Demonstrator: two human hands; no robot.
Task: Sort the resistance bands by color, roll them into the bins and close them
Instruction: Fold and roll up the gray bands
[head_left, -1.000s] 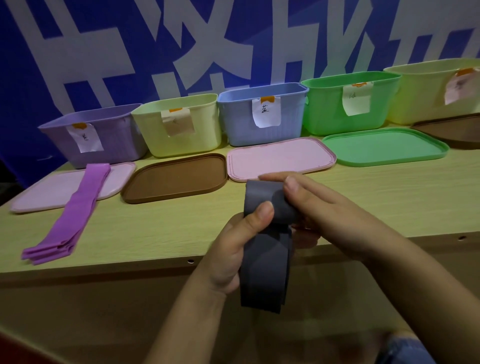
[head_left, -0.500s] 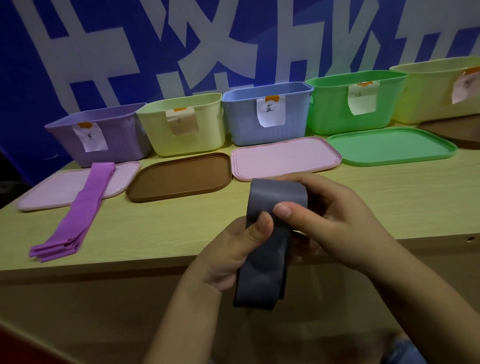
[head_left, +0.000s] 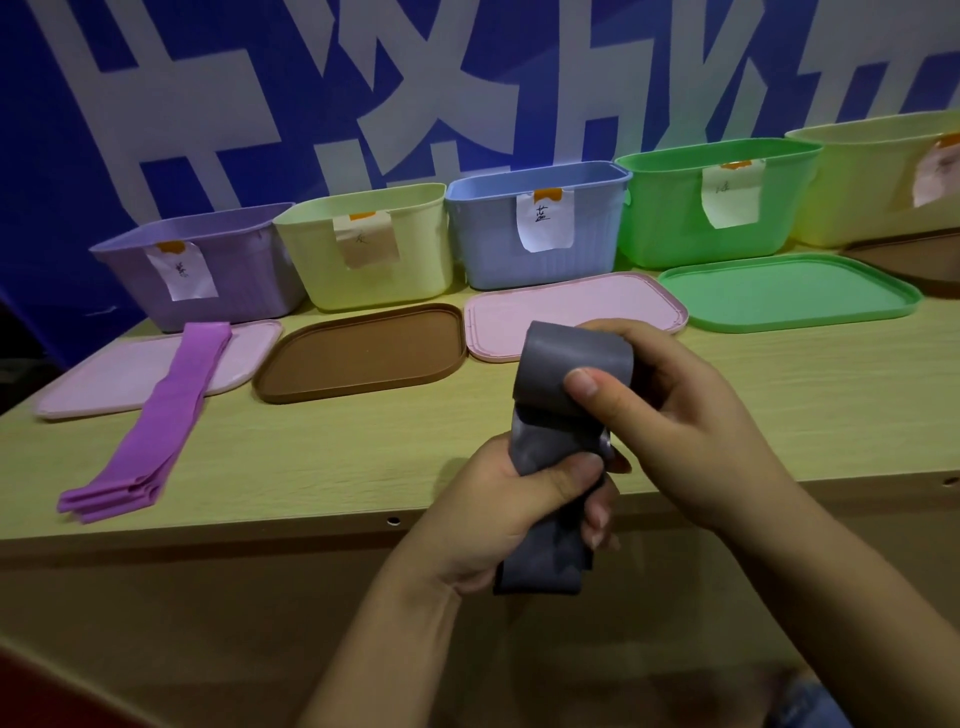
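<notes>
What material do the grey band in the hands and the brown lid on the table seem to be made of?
Grey band: probably rubber or latex with a matte finish; it bends into a soft roll and hangs limp below the left hand.
Brown lid: likely moulded plastic with a dull sheen; it keeps a stiff raised rim and rounded corners.

The right hand (head_left: 691, 415) has wound the grey band (head_left: 563, 410) further, seemingly; the left hand (head_left: 519, 504) gripped lower, toward 6 o'clock.
</notes>
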